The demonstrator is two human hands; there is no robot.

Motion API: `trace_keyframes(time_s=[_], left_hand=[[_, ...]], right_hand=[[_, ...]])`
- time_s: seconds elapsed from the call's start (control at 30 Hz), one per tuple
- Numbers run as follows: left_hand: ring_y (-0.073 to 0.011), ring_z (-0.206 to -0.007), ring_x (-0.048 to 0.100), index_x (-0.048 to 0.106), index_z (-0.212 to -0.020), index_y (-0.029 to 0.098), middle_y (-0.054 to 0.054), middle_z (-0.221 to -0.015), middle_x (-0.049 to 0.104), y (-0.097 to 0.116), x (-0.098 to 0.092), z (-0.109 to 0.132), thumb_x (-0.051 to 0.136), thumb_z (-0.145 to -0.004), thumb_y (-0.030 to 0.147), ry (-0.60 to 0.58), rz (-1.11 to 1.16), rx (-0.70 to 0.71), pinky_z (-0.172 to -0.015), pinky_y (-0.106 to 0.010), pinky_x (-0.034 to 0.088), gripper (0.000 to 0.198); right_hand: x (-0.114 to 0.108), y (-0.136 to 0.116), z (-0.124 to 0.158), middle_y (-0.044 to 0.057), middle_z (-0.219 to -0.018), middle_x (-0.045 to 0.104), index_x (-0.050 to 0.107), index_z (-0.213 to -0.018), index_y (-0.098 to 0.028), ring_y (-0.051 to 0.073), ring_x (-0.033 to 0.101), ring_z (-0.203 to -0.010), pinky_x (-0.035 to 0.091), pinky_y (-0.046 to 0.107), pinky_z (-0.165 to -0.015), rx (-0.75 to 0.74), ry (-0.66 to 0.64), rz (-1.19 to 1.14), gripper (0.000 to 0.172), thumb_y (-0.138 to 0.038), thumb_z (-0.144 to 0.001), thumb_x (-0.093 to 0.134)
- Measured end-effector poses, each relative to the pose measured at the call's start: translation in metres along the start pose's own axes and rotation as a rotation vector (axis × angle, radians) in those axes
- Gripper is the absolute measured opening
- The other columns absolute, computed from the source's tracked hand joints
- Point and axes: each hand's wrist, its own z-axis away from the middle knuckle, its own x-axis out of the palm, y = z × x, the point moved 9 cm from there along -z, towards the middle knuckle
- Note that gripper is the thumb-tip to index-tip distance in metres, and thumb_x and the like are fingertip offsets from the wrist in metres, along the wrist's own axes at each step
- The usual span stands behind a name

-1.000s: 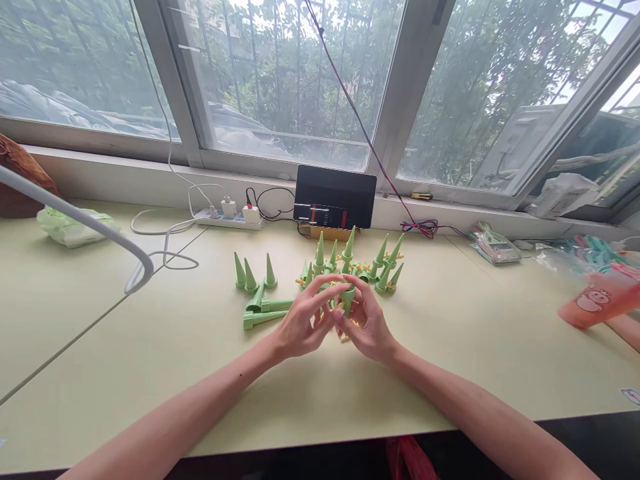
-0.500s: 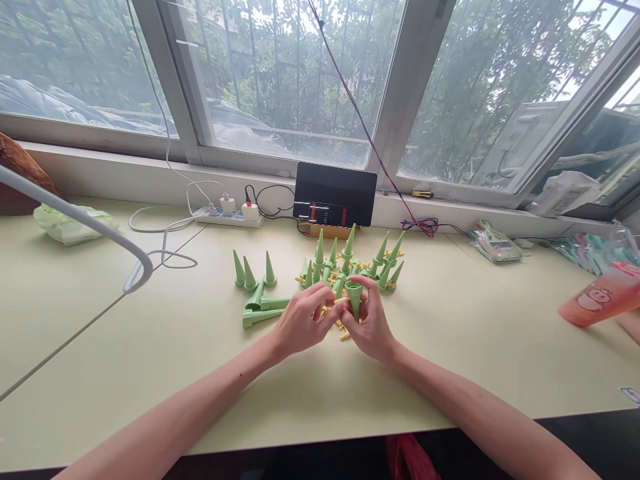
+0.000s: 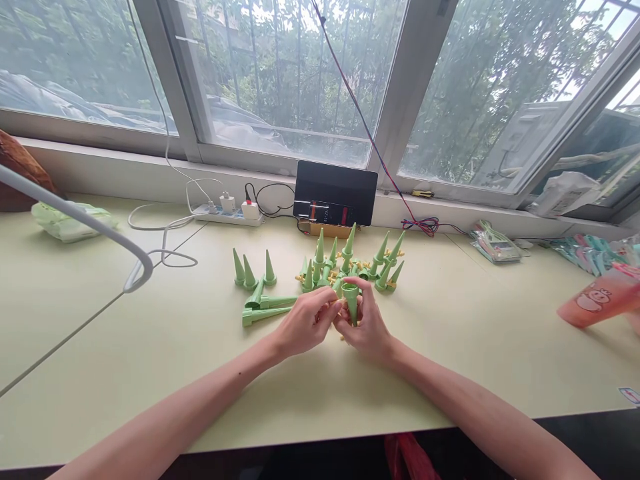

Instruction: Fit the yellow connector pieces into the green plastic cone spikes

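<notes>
My right hand (image 3: 367, 327) is closed around a hollow green plastic spike (image 3: 351, 305), held with its wide open end up and its tip down. Beside it, my left hand (image 3: 310, 320) pinches a small yellow plastic piece, mostly hidden by the fingers, against the spike's side. Just beyond my hands stand several green spikes (image 3: 349, 243), many with yellow pieces fitted through them. Left of my left hand, more green spikes (image 3: 270, 270) stand on their wide ends, while a few others (image 3: 267, 315) lie on their sides.
A dark tablet (image 3: 335, 193) leans at the back by the window, next to a power strip (image 3: 227, 215) with plugs and cables. A pink drink cup (image 3: 597, 297) and plastic-wrapped packs (image 3: 495, 241) are at the right. A grey curved bar (image 3: 75, 217) crosses the left.
My left hand has moved slightly right and its fingers have closed in against the green spike. The yellow piece, plainer to see before, is now mostly covered. The spike has shifted slightly left.
</notes>
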Motion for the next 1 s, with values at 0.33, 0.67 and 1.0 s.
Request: trace_keyframes(time_s=[0.33,0.67,1.0], left_hand=[[-0.0083,-0.058,0.035,0.037,-0.073,0.019,0.003,-0.070,0.043,0.002,0.000,0.004,0.044,-0.098,0.015,0.050,-0.086,0.049,-0.054,-0.022,0.031,0.026],[-0.0086,-0.055,0.028,0.041,-0.080,0.020,0.003,-0.074,0.039,0.015,-0.003,0.007,0.046,-0.097,0.012,0.056,-0.312,0.248,-0.047,-0.022,0.026,0.019],[-0.0091,-0.055,0.029,0.040,-0.076,0.020,0.003,-0.072,0.038,0.009,-0.001,0.007,0.043,-0.097,0.012,0.082,-0.217,0.157,-0.050,-0.022,0.028,0.022]], right_hand=[[0.004,0.005,0.001,-0.015,-0.053,0.042,0.030,-0.136,-0.025,0.007,0.043,-0.041,0.041,0.018,-0.045,0.052,-0.041,-0.025,0.068,-0.010,-0.078,0.060],[0.005,0.000,0.001,-0.015,-0.050,0.038,0.028,-0.139,-0.023,0.008,0.041,-0.038,0.036,0.019,-0.041,0.102,-0.065,-0.029,0.069,-0.013,-0.079,0.061],[0.007,0.000,0.001,-0.016,-0.051,0.036,0.029,-0.134,-0.024,0.008,0.042,-0.037,0.034,0.018,-0.042,0.116,-0.090,-0.025,0.066,-0.010,-0.077,0.059]])
